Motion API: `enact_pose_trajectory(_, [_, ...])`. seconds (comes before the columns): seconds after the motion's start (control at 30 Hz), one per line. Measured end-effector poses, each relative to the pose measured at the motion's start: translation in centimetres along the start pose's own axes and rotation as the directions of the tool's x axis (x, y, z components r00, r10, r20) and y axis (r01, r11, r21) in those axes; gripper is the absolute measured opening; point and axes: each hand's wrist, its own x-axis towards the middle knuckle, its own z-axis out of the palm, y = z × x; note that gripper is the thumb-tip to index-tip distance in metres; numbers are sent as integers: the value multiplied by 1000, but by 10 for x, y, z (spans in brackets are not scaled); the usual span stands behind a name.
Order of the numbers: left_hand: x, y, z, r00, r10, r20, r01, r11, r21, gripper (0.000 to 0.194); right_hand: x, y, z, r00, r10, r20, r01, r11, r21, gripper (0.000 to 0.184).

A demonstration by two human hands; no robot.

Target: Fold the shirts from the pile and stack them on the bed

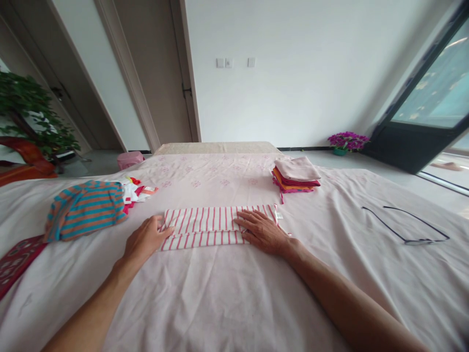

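Note:
A white cloth garment with red stripes [205, 220] lies folded into a long flat strip on the bedsheet, a fold line running along its length. My left hand [148, 237] is at its left end, thumb on top and fingers curled at the edge, closed on the fabric. Flat on the right part of the strip rests my right hand [264, 232], open with its fingers stretched out. A small white tag [279, 215] shows at the strip's right end, and part of the fabric there is hidden under my right hand.
Beyond my right hand stands a stack of folded cloths [296, 176]. Eyeglasses [421, 240] lie further right. On the left are a blue-and-brown striped garment [88, 210], small colourful clothes [137, 193] and a dark red patterned item [20, 261]. The pale sheet [212, 303] is wrinkled.

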Motion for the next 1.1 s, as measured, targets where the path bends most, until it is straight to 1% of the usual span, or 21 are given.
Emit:
enact_pose_trajectory(0.07, [3, -1, -2, 998, -42, 51, 43, 999, -15, 57, 0, 0, 0, 1000, -2, -5, 2, 1000, 2, 49])
enact_pose_trajectory(0.17, [7, -2, -4, 996, -39, 82, 44, 997, -64, 53, 0, 0, 0, 1000, -5, -9, 5, 1000, 7, 49])
enact_pose_trajectory(0.23, [9, -2, -6, 990, -23, 138, 40, 992, -121, 46, 0, 0, 1, 1000, -3, -12, 3, 1000, 11, 49])
enact_pose_trajectory(0.33, [11, 1, -9, 968, -31, 250, 87, 972, -216, 39, -1, 1, 1, 1000, -1, -10, 1, 1000, 19, 49])
enact_pose_trajectory(0.4, [11, 4, -10, 962, -41, 269, 127, 942, -311, 37, -1, 1, 2, 1000, -1, -3, 2, 1000, 22, 49])
enact_pose_trajectory(0.47, [10, 8, -11, 964, -44, 262, 160, 883, -441, 37, -1, 1, 1, 1000, 3, -7, -2, 1000, 20, 50])
enact_pose_trajectory(0.57, [8, 12, -15, 959, -3, 283, 199, 718, -667, 42, 0, -4, -1, 1000, 5, -24, -5, 1000, 2, 52])
enact_pose_trajectory(0.63, [8, 16, -19, 953, 19, 303, 229, 611, -758, 46, 3, -11, -2, 1000, -12, -25, 12, 1000, -4, 54])
enact_pose_trajectory(0.67, [7, 18, -21, 950, 19, 313, 245, 576, -780, 47, 5, -15, -2, 999, -27, -20, 27, 1000, 0, 56])
enact_pose_trajectory(0.8, [4, 27, -30, 942, 23, 334, 282, 486, -827, 50, 12, -34, 3, 996, -80, 34, 79, 996, 41, 59])
enact_pose_trajectory(0.9, [3, 36, -35, 944, 56, 325, 273, 417, -867, 53, 13, -43, 9, 995, -85, 60, 81, 994, 68, 59])
enact_pose_trajectory(1.0, [3, 49, -42, 951, 86, 298, 244, 382, -891, 54, 13, -45, 12, 997, -69, 25, 68, 996, 63, 57])
enact_pose_trajectory(1.1, [3, 66, -50, 950, 139, 280, 212, 373, -903, 56, 17, -46, 10, 999, -42, -20, 43, 998, 46, 56])
